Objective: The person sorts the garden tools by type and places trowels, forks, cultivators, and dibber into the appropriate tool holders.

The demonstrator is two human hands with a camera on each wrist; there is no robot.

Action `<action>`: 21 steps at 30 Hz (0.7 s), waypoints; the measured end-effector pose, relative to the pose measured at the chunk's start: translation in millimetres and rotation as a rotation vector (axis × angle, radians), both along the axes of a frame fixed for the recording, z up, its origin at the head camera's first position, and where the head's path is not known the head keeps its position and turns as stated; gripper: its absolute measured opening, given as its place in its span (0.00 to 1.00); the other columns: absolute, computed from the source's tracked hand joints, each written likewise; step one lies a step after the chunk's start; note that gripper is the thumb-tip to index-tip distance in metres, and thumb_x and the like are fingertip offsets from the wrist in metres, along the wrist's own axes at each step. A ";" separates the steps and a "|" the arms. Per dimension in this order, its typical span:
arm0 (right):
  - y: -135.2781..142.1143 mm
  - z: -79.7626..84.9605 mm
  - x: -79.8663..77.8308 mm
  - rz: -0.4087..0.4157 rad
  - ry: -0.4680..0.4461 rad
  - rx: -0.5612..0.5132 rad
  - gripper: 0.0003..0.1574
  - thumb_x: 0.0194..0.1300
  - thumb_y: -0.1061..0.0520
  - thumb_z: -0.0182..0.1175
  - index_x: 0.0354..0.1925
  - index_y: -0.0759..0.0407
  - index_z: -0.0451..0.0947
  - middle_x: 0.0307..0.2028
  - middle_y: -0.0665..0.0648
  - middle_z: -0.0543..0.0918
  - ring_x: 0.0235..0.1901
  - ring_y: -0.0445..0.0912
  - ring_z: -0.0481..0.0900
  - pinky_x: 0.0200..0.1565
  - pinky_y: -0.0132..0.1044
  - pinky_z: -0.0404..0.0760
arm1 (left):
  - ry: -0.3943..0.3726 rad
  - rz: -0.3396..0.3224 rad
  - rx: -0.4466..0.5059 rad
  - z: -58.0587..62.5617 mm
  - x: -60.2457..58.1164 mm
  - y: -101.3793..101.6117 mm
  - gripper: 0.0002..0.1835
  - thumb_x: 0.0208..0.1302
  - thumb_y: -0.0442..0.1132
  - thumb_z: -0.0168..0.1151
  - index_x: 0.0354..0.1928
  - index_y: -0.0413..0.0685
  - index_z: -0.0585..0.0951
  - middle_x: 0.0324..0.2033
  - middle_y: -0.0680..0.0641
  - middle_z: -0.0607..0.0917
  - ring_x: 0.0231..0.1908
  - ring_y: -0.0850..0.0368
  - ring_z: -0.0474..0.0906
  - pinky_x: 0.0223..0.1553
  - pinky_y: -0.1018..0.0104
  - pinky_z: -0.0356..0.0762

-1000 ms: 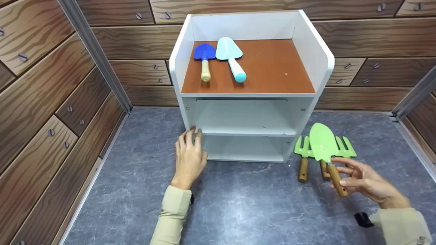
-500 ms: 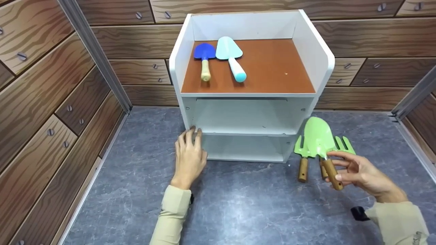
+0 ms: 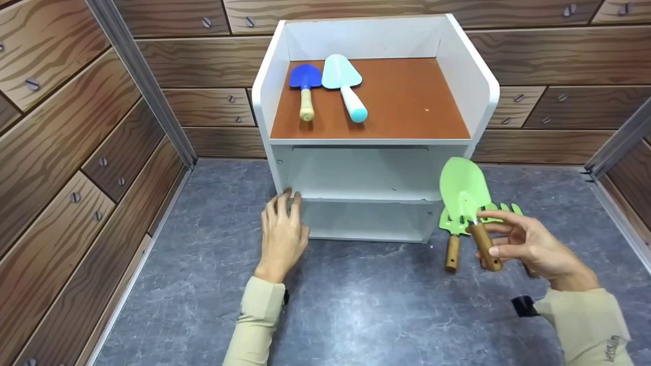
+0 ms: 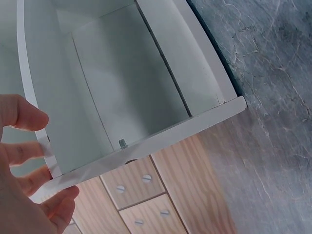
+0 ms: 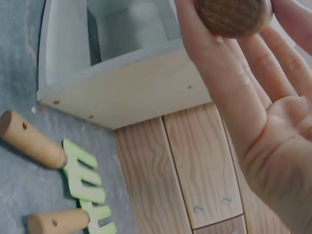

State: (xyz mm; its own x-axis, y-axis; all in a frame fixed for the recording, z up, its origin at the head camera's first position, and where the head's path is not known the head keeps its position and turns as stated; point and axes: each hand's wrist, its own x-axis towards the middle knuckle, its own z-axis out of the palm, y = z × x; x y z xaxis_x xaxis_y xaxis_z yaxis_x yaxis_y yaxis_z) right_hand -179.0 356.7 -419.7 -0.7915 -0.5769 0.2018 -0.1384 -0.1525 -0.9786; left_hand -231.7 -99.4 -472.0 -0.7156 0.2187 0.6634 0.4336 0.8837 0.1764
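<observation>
My right hand [image 3: 539, 249] pinches a green hand trowel [image 3: 462, 185] by its wooden handle, blade pointing up and away. The trowel is raised, overlapping the right edge of a white shelf unit [image 3: 356, 218] in the head view. In the right wrist view only the handle's round butt end [image 5: 234, 17] shows. Green hand forks [image 5: 83, 178] with wooden handles lie on the floor below, partly covered by the trowel and hand in the head view. My left hand [image 3: 282, 239] grips the unit's left side panel [image 4: 146, 146] at the middle shelf, fingertips on both sides of it.
On the unit's brown top lie a blue trowel [image 3: 305, 76] with a pale wooden handle and a light-blue trowel [image 3: 341, 73] with a white handle. Raised walls border this top on three sides. Wood-patterned walls [image 3: 208, 61] enclose the grey floor [image 3: 386, 315].
My right hand has moved left and farther away with the trowel, bringing its blade over the unit's right edge. The left hand has stayed put.
</observation>
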 end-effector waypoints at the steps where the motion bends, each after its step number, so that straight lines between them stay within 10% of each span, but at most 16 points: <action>1: -1.8 1.4 -0.1 -0.004 0.007 0.004 0.47 0.61 0.85 0.46 0.70 0.53 0.71 0.58 0.58 0.82 0.46 0.57 0.87 0.42 0.52 0.85 | 0.002 0.000 0.000 -0.3 -0.1 -0.1 0.33 0.52 0.29 0.67 0.63 0.31 0.75 0.61 0.32 0.74 0.57 0.33 0.69 0.52 0.42 0.72; 21: -15.2 25.7 -2.8 -0.050 0.065 0.039 0.46 0.62 0.85 0.47 0.71 0.54 0.71 0.57 0.58 0.84 0.50 0.51 0.86 0.42 0.41 0.86 | 0.013 0.005 -0.010 -0.5 -0.9 0.1 0.33 0.52 0.29 0.67 0.63 0.31 0.75 0.60 0.32 0.75 0.56 0.33 0.70 0.51 0.43 0.73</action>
